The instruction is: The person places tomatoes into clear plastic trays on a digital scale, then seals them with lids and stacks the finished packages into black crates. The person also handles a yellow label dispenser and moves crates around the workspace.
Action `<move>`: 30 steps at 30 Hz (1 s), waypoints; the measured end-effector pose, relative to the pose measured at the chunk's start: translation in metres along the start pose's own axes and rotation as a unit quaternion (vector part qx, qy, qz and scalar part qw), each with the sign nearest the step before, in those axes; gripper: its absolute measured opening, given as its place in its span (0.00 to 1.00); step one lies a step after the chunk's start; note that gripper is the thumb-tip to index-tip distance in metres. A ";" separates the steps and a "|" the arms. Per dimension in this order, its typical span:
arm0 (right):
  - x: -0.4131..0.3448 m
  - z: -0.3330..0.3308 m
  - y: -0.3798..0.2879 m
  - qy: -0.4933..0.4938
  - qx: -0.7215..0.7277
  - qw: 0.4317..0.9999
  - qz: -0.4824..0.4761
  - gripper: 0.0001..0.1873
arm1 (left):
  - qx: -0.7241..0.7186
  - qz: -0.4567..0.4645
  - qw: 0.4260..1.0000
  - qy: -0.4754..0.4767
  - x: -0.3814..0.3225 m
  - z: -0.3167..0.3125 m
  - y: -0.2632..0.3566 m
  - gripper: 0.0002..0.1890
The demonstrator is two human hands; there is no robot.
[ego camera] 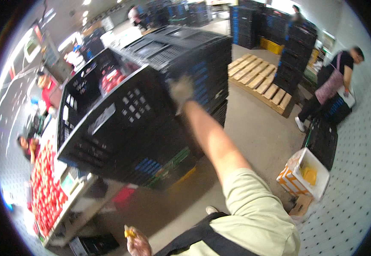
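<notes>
My right hand (181, 91), in a pale glove and blurred, is stretched out to the side of a black plastic crate (121, 128); whether its fingers grip the crate cannot be told. Inside that crate lie some red bagged items (111, 81). Low in the view, my left hand (139, 243) holds a small yellow object (129, 233) between its fingers. Stacked black crates (201, 70) stand just beyond my right hand.
Many round red fruits or vegetables (47, 188) cover a long table at left, with people beside it. A wooden pallet (256, 76) lies on the floor ahead. At right, a person (336, 76) bends over crates near a white foam box (320, 179).
</notes>
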State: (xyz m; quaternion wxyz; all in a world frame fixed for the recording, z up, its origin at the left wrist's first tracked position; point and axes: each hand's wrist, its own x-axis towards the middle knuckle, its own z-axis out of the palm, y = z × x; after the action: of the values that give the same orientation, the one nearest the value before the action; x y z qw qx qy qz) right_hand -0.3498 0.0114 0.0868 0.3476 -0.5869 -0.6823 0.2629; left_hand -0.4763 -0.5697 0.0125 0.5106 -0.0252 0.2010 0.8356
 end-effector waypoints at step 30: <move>-0.465 0.227 0.259 -0.278 -0.403 0.835 0.252 0.32 | -0.116 0.233 0.965 0.027 -0.045 -0.115 0.231 0.24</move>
State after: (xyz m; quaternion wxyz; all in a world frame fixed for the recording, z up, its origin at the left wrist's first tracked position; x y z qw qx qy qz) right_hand -0.3357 -0.3897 -0.3296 -0.2020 -0.7293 -0.6239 0.1951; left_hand -0.6731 -0.7412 -0.0104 0.2898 -0.0592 0.1161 0.9482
